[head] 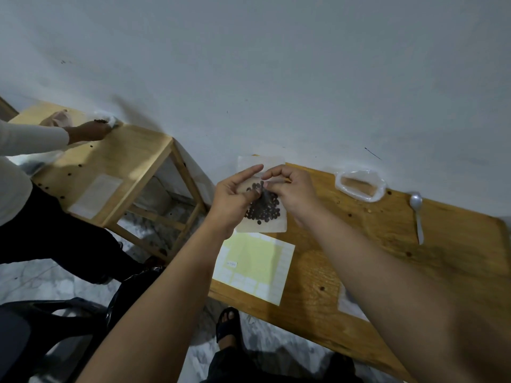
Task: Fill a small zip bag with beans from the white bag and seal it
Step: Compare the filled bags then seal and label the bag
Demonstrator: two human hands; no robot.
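Against the pale wall (276, 78), a brown wooden desk (387, 244) carries a pale yellow label sheet (257, 269) and an open white plastic bag (338, 183); above it, left grip (235, 200) and right grip (290, 189) pinch the top of a small clear zip bag (262, 226) holding dark beans (265, 210).

Your left arm (166, 286) and right arm (387, 272) are bare all the way back to the edge of the view; your left hand (232, 201) and right hand (294, 190) are bare too; down low, one foot (229, 320) wears a dark sandal (225, 334) with a wide strap and an open front, so the toes (227, 315) peek out; dark trousers (243, 366) cover that leg.
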